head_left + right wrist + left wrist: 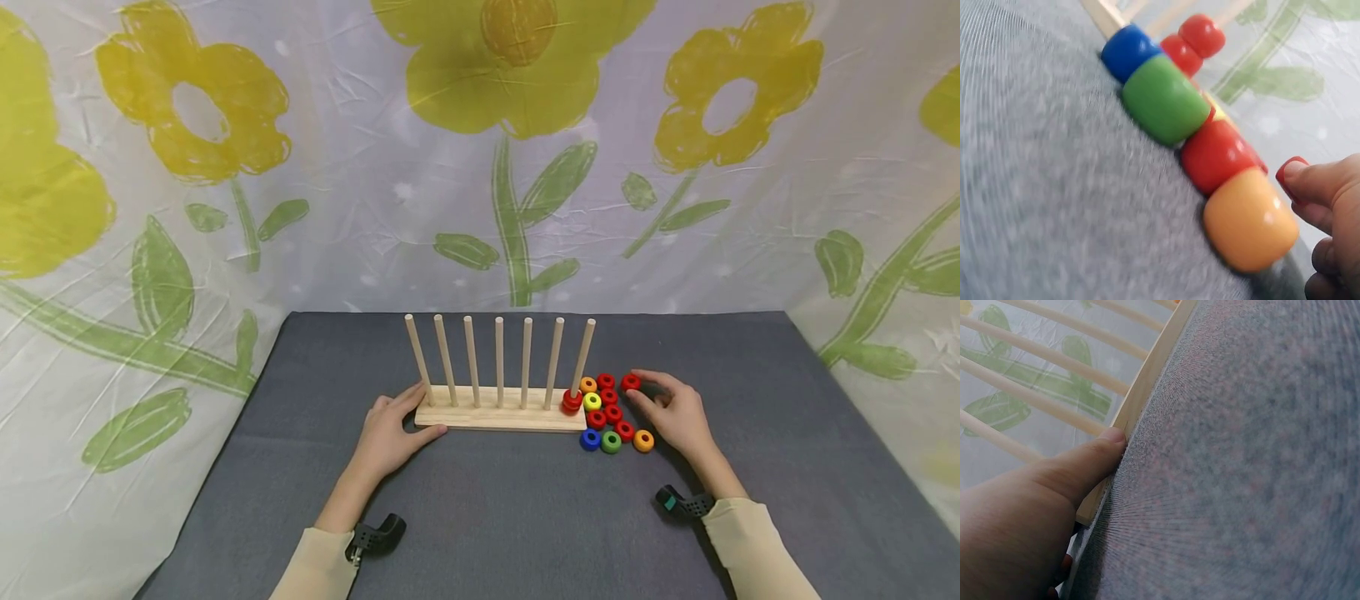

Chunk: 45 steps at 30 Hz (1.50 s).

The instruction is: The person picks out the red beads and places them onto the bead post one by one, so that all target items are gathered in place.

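Observation:
A wooden peg rack (498, 419) with a row of several upright pegs stands on the table. My left hand (392, 435) grips its left end, the thumb (1094, 459) pressed along the front edge of the base and the other fingers round the far side. Two red beads (572, 402) are stacked on the rightmost peg. My right hand (677, 414) pinches a red bead (1286, 178) between thumb and fingers, at the right edge of the loose beads. That group holds red beads, a blue bead (1127, 52), a green bead (1163, 100), orange beads (1250, 219) and yellow beads (592, 402).
The loose beads sit close against the right end of the rack. Dark grey cloth (495, 517) covers the table. Behind it hangs a pale curtain (352, 208) printed with yellow flowers. Each wrist wears a black strap-on camera (378, 535).

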Motion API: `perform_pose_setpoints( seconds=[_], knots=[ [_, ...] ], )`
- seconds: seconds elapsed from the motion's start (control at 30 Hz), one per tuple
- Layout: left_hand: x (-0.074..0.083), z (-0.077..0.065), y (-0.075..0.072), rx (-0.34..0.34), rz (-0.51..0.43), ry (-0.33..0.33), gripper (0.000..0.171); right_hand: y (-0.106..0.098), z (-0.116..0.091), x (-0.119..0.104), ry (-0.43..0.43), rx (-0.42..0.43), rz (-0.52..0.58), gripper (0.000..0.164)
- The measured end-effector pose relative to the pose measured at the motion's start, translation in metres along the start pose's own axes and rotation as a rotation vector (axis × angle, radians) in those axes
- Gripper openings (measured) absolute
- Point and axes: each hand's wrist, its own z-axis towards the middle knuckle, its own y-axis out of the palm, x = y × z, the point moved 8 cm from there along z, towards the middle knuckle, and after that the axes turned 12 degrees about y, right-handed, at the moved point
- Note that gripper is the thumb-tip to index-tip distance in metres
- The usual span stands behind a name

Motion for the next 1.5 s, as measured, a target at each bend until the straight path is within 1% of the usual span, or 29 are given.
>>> perform_pose_setpoints(
  seconds=[0.13, 0.33, 0.5, 0.63, 0.8, 1.0, 1.1, 1.27, 1.33, 1.5],
  knots=[
    [-0.001, 0.001, -0.002, 0.007, 0.004, 0.002, 0.089, -0.002, 0.000, -0.009, -0.015, -0.002, 0.033, 0.039],
    [0.001, 0.000, -0.002, 0.016, 0.002, 0.026, 0.086, -0.010, -0.002, -0.024, -0.007, 0.012, 0.054, 0.039],
    [0.004, -0.001, -0.003, 0.015, 0.007, 0.052, 0.079, -0.019, -0.005, -0.038, -0.041, 0.036, 0.079, 0.037],
    [0.006, 0.000, -0.002, 0.008, -0.002, 0.052, 0.078, -0.025, -0.008, -0.049, -0.062, 0.051, 0.105, 0.037],
    [0.005, -0.001, -0.002, 0.001, -0.007, 0.040, 0.079, -0.029, -0.009, -0.063, -0.071, 0.050, 0.167, 0.036],
    [0.004, -0.001, -0.003, 0.015, -0.006, 0.041, 0.079, -0.037, -0.009, -0.088, -0.097, 0.070, 0.202, 0.035],
    [0.004, -0.001, -0.003, 0.014, -0.007, 0.036, 0.080, -0.042, -0.009, -0.100, -0.125, 0.088, 0.218, 0.035],
    [0.004, 0.000, -0.003, 0.010, -0.007, 0.029, 0.080, -0.054, -0.019, -0.143, -0.186, 0.106, 0.241, 0.034],
    [0.004, -0.001, -0.003, 0.010, -0.008, 0.030, 0.080, -0.058, -0.024, -0.159, -0.195, 0.108, 0.251, 0.033],
    [0.004, -0.001, -0.003, 0.004, -0.008, 0.021, 0.080, -0.059, -0.023, -0.170, -0.192, 0.104, 0.296, 0.032]
  ],
)
